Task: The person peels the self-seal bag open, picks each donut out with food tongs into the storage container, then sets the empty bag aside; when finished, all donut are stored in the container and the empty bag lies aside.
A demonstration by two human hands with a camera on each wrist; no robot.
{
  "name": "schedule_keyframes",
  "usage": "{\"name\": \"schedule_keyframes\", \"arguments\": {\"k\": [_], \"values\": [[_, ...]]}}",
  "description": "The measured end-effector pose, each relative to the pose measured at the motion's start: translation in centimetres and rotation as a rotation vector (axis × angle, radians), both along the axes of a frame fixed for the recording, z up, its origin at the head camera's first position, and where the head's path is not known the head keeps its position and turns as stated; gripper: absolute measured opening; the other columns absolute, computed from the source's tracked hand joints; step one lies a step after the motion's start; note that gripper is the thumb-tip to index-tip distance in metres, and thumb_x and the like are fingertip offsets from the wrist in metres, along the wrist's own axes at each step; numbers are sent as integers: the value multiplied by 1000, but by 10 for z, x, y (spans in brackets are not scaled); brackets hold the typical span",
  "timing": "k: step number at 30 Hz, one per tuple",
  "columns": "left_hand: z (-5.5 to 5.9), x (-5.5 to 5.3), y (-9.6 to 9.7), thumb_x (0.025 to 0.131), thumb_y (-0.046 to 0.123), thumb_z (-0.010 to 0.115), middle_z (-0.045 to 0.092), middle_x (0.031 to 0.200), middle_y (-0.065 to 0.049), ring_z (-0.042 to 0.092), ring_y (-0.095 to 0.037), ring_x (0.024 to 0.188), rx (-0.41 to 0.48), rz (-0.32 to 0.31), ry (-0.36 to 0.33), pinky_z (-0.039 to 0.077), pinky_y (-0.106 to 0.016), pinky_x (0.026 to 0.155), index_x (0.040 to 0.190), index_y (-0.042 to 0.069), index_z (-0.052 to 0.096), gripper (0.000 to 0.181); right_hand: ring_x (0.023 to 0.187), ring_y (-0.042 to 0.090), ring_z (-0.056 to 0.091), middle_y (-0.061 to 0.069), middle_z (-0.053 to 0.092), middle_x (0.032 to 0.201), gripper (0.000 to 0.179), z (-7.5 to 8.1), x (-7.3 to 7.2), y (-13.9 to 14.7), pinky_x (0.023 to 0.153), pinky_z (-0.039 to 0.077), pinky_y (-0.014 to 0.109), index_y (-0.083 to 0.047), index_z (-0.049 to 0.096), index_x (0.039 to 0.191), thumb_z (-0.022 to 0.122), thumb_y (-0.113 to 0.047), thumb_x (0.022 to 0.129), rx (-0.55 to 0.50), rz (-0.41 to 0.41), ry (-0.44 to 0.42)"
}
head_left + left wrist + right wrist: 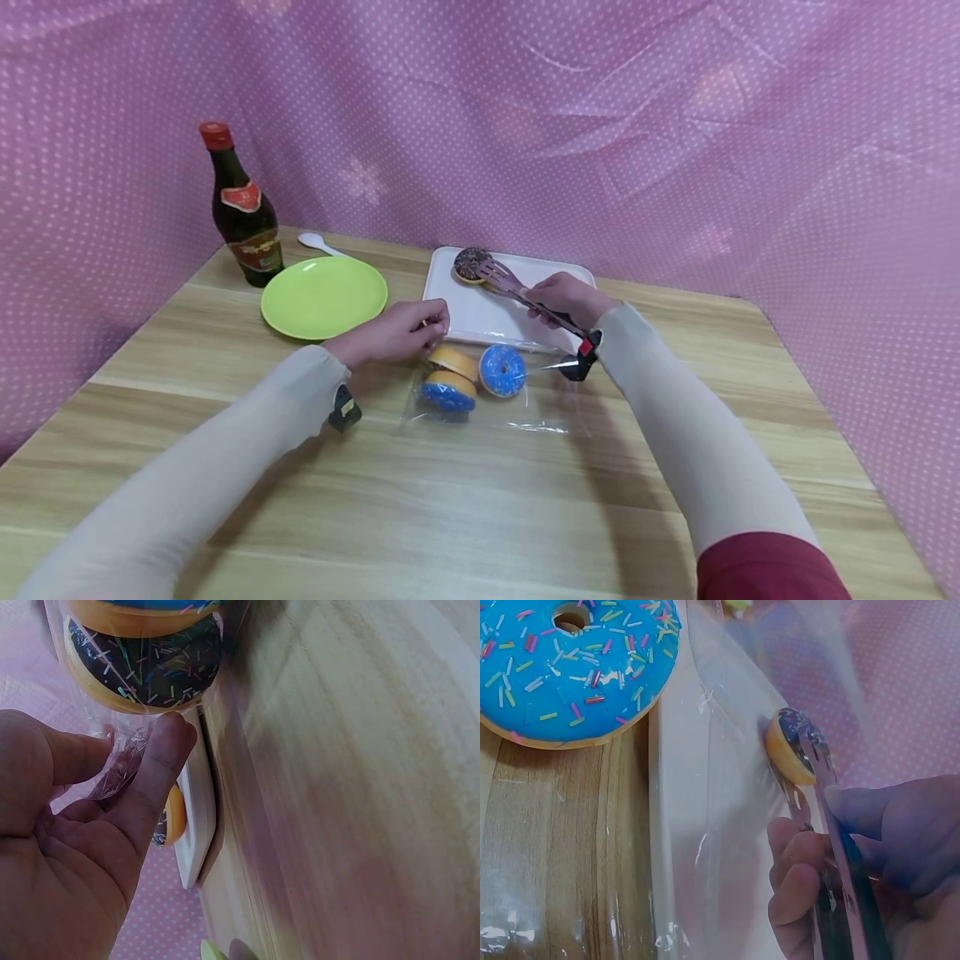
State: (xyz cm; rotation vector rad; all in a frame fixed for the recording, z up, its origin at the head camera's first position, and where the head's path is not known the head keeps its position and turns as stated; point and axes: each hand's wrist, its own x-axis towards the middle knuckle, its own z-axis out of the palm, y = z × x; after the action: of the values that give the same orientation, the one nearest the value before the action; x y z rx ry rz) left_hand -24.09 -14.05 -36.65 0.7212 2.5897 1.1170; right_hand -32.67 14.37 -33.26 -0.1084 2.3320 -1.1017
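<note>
My left hand [405, 327] pinches the gathered edge of a clear plastic bag [124, 754] between thumb and fingers. Inside the bag are a blue-iced toy donut [502, 371], another blue one [448, 397] and a chocolate-iced one [146, 667] with sprinkles. My right hand [561, 298] grips a pair of brownish-pink slotted tongs [504, 279] over the white tray [465, 312]. A chocolate-iced donut [784, 750] at the tray's far left lies between the tongs' tips. The tongs' lower tip is partly hidden in the head view.
A lime-green plate [324, 297] lies left of the tray, with a white spoon [318, 242] behind it. A dark bottle with a red cap [243, 212] stands at the back left. Pink dotted cloth [525, 150] hangs behind the wooden table [450, 508].
</note>
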Motion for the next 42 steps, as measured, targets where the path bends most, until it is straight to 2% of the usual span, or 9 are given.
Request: {"name": "schedule_keyframes", "arguments": {"k": [12,16,20,27,31,34,37,42], "values": [[2,1,-2,110,6,46,60,81,-7,56,-16,73,4,-7,-10,47,-25,66,98,6,53,14,63,6,56,1,71,84,43,5,4,13,58,49,19,13,63,129,54,-23,109,23,22,35],[1,1,-2,110,6,46,60,81,-7,56,-16,74,9,-7,-7,48,-25,67,98,5,53,14,70,8,59,5,73,94,46,8,5,29,62,51,20,12,62,133,53,-27,110,28,48,50],[0,1,-3,110,6,46,60,80,-7,56,-15,73,13,-8,-3,48,-25,66,97,5,53,14,78,11,60,10,72,106,47,11,10,52,69,53,22,10,60,136,52,-29,110,5,76,107],[1,1,-3,110,7,46,60,82,-7,56,-16,74,6,-13,-5,47,-24,66,99,6,53,13,79,9,61,-2,71,101,48,15,34,102,72,53,24,3,57,141,54,-33,109,-50,93,163],[2,0,-2,111,9,46,61,84,-7,57,-17,77,0,-5,-14,47,-25,67,100,7,53,13,76,9,61,-2,71,98,49,19,51,132,69,55,25,2,57,144,57,-33,108,-55,92,176],[3,0,-3,111,8,45,61,84,-8,58,-18,78,5,3,-14,47,-25,68,100,7,53,13,73,9,61,-1,71,98,49,24,65,156,67,54,26,2,58,143,58,-32,108,-42,105,155],[3,2,-4,110,7,45,60,82,-8,57,-18,77,19,6,-7,47,-25,68,99,5,53,14,68,8,60,-3,71,91,42,27,78,180,64,54,27,2,62,136,58,-30,108,-25,147,132],[1,2,-2,109,4,45,60,83,-9,57,-18,77,30,10,1,47,-25,67,98,4,52,14,63,4,60,-6,73,85,26,20,94,211,59,53,24,-3,72,125,57,-17,108,-87,278,77]]}}
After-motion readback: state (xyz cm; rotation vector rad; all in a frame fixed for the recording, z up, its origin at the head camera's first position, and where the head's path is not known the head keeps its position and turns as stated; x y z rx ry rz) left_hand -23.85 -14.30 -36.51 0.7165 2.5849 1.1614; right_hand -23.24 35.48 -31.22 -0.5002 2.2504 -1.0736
